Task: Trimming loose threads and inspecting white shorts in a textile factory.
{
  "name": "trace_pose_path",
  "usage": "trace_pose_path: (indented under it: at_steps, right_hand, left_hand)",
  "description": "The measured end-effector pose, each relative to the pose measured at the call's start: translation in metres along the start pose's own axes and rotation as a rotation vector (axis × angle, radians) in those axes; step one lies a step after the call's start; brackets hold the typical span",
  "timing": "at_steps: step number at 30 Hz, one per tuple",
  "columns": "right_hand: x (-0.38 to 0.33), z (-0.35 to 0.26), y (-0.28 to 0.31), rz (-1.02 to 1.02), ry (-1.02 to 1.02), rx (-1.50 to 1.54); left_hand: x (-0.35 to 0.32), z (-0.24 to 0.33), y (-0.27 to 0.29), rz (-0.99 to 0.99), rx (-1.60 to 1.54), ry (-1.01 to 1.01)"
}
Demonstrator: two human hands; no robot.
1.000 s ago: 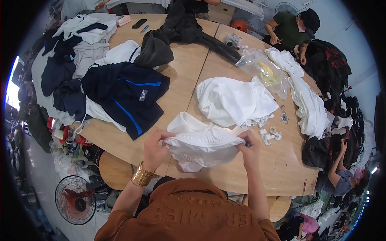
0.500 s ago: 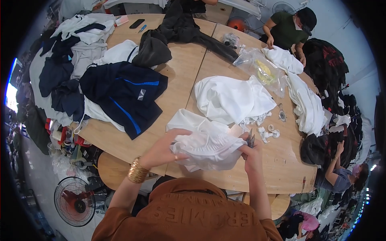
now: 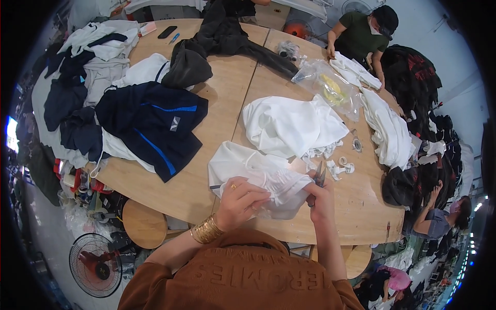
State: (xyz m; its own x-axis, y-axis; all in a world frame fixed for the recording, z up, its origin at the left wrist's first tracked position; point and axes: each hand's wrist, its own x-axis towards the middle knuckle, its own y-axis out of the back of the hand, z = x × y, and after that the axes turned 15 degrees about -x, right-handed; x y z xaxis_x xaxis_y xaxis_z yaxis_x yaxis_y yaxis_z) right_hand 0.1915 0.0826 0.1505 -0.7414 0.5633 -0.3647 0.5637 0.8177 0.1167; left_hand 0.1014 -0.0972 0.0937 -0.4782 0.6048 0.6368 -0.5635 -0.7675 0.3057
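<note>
In front of me lies a white garment (image 3: 235, 163) with a gathered, elastic-looking band, partly lifted off the table's near edge. My left hand (image 3: 240, 202) pinches the cloth along that band, fingers bent and pressed together. Over at the garment's right end, my right hand (image 3: 321, 199) grips small metal thread snips (image 3: 320, 174), blades pointing up and away. The thumb of that same hand also presses the garment's edge. Just beyond sits a second white garment (image 3: 289, 124), bunched up, its gathered end toward the right.
Navy shorts (image 3: 150, 121) with blue stripes lie left on the wooden table (image 3: 217, 111), by a clothing heap (image 3: 64, 98). White tape pieces (image 3: 341, 168) and a clear bag (image 3: 336, 93) are at right. A co-worker (image 3: 361, 39) handles white cloth at far right. A fan (image 3: 95, 263) stands lower left.
My left hand has moved right along the garment, from its left side to the gathered band near the middle. My right hand stays at the right end with the snips.
</note>
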Motion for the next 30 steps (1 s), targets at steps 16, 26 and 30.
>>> trace_pose_path:
  at_steps: [16,26,30]
  right_hand:
    - [-0.005,0.010,0.006,-0.011,0.249,0.011]
    - [-0.026,-0.013,0.009,0.217,0.413,-0.814]
    - [-0.047,-0.027,0.003,0.030,0.466,-0.964]
  left_hand:
    - [0.025,-0.006,0.038,-0.424,-1.099,1.032]
    - [0.026,0.008,0.037,-0.292,-1.178,0.913]
    - [0.026,0.009,0.040,-0.331,-1.095,0.824]
